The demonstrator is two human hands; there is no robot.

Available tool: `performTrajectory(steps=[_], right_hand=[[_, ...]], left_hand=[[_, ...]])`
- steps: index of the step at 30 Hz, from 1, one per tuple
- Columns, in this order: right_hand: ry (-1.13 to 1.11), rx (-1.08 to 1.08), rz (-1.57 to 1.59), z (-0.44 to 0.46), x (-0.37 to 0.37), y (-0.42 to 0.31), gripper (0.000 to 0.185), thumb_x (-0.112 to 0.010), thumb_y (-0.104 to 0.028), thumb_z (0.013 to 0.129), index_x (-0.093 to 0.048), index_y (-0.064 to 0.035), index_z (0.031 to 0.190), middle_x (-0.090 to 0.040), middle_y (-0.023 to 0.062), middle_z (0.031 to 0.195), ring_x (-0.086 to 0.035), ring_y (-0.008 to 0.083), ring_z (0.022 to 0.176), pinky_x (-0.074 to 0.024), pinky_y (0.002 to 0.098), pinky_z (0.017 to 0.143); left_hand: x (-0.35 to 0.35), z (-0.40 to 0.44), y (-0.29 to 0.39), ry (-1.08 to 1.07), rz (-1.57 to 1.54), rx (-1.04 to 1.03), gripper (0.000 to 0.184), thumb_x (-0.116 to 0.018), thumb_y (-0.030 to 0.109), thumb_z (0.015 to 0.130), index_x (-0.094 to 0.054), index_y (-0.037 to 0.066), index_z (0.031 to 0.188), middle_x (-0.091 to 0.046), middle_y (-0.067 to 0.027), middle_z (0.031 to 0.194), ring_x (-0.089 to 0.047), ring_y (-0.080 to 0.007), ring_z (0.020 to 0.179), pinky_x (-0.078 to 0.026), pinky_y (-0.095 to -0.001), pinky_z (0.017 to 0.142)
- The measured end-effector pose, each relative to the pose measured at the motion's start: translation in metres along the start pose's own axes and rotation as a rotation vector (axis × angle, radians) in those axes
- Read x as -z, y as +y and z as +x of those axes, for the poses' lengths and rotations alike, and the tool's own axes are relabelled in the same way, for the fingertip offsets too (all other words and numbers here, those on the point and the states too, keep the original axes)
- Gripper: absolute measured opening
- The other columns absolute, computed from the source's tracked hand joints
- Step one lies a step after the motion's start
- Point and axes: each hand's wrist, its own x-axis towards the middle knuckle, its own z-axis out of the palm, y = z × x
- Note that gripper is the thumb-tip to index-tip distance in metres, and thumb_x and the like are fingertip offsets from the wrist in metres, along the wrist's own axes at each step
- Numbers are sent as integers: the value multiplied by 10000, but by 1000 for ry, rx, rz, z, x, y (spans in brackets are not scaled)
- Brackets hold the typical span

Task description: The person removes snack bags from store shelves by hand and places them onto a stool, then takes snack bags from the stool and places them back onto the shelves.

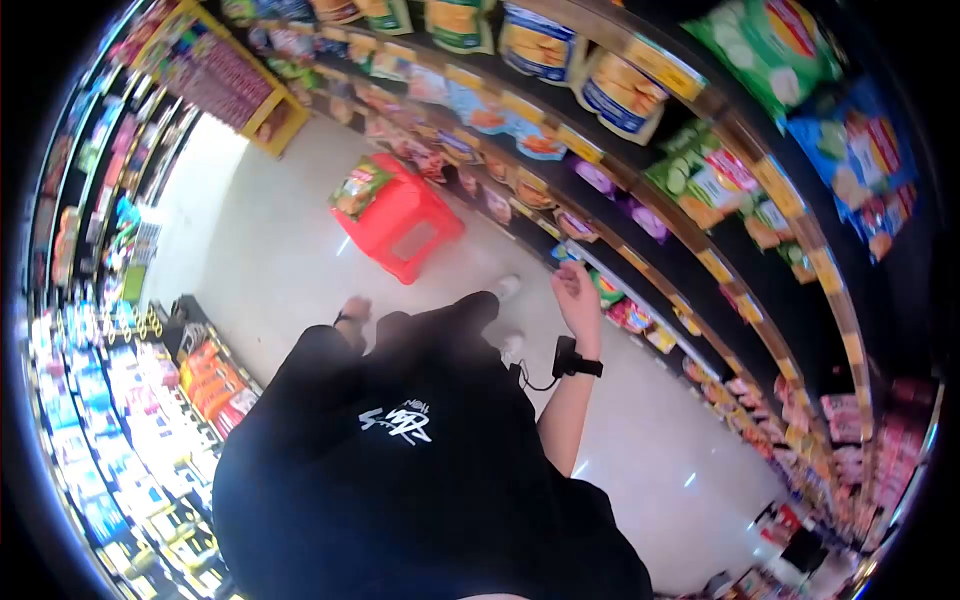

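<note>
My right hand (574, 288) hangs beside the lower shelves, with its fingers loosely bent and apart and nothing visible in them. Green and red snack bags (628, 315) sit on the bottom shelf close to it. A black device is strapped to that wrist (572, 357), with a cable running from it. My left hand (355, 308) is low near my knee; it is small and blurred, and its fingers do not show clearly. Ahead on the floor, a red plastic stool (425, 205) stands with a green snack bag (360, 188) at its far left side.
Shelves of bagged snacks (620, 95) curve along the right. A bright shelf of packaged goods (120, 440) runs along the left, with orange packs (212, 385) at its near edge. A yellow-framed display (215, 75) stands at the far end of the pale floor (285, 240).
</note>
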Motion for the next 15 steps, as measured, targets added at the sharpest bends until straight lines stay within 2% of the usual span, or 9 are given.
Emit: performTrajectory(steps=[1, 3, 6, 7, 8, 9, 10, 11, 15], right_hand=[[3, -6, -9, -1, -4, -5, 288, -642, -132, 832, -571, -43, 1097, -630, 65, 945, -599, 132, 855, -475, 272, 765], [25, -24, -36, -1, -10, -9, 297, -653, -146, 814, -575, -51, 1084, -647, 86, 946, -623, 166, 852, -479, 297, 756], [102, -67, -155, 5, -17, -11, 278, -638, -153, 827, -582, -51, 1079, -646, 80, 950, -613, 167, 881, -475, 292, 789], [125, -85, -215, 7, -20, -10, 275, -634, -156, 832, -583, -48, 1079, -646, 79, 951, -610, 165, 890, -474, 289, 796], [123, -111, -196, 10, -26, -6, 269, -628, -158, 837, -583, -43, 1076, -645, 79, 953, -610, 164, 890, -473, 287, 801], [123, -130, -186, 17, -31, 0, 264, -622, -160, 843, -584, -37, 1074, -644, 80, 955, -609, 164, 891, -472, 285, 805], [125, -149, -179, 25, -37, 1, 259, -617, -162, 849, -584, -32, 1071, -644, 80, 957, -609, 163, 892, -472, 283, 810], [106, -182, -193, 31, -49, -3, 255, -609, -169, 859, -583, -22, 1065, -642, 81, 963, -610, 158, 883, -471, 280, 810], [-22, -225, -323, 60, -106, -17, 258, -607, -161, 863, -576, -27, 1081, -641, 81, 969, -608, 154, 895, -477, 285, 803]], left_hand=[[-24, -7, -46, -45, 577, -148, 207, -560, 217, 787, -645, 68, 902, -660, -148, 867, -642, -297, 826, -508, -406, 706], [-65, -38, -99, -206, -785, 748, 200, -574, 202, 777, -646, 25, 834, -661, -168, 779, -663, -284, 728, -516, -383, 598], [-108, -6, -91, -406, 436, -50, 262, -569, 219, 790, -652, 74, 992, -661, -139, 900, -641, -313, 869, -513, -405, 774], [-97, -4, -110, -222, 29, -49, 311, -575, 310, 776, -669, 26, 862, -655, -194, 966, -651, -310, 851, -504, -412, 706], [-74, 4, -84, -276, 128, -238, 363, -552, 360, 779, -669, 31, 878, -661, -177, 963, -643, -318, 858, -503, -409, 697], [-81, 29, -62, 30, -48, 120, 306, -526, 288, 820, -669, 51, 950, -656, -170, 978, -615, -328, 961, -505, -429, 800], [-64, 62, -54, 50, -305, 290, 292, -544, 272, 800, -666, 47, 940, -672, -155, 906, -653, -293, 850, -525, -412, 726], [38, 13, 4, -33, -697, 375, 263, -553, 238, 776, -667, 41, 907, -680, -131, 811, -667, -247, 708, -536, -374, 656], [118, 66, 1, -42, -864, 171, 274, -572, 294, 766, -622, 28, 808, -641, -84, 687, -624, -172, 581, -477, -309, 483]])
